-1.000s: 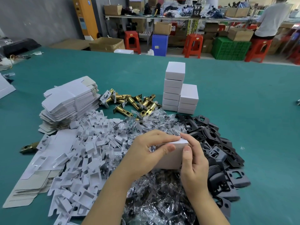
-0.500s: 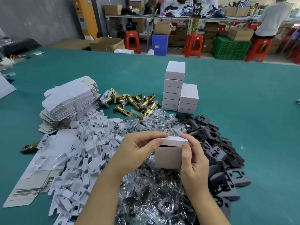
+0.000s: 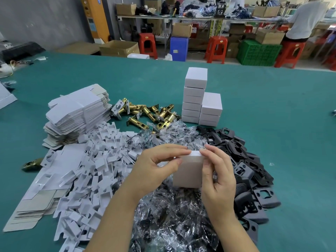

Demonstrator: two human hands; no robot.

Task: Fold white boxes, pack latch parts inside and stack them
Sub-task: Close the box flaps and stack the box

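A: Where's everything sitting on the desk (image 3: 272, 106)?

B: Past its middle, toward the far edge, stands the stack of finished boxes (image 3: 201, 99), two columns touching, the left one taller. The white box (image 3: 188, 171) in hand is held upright above the bagged parts (image 3: 172, 215) near the desk's near edge, its long axis vertical.

A: And the hands?

B: The left hand (image 3: 154, 170) pinches the top flap from the left, forefinger on top, thumb under the lip. The right hand (image 3: 218, 175) grips the right side, fingers (image 3: 209, 153) curled onto the same top edge. The box lies between both hands, equally near each; the stack lies straight ahead of it, well apart
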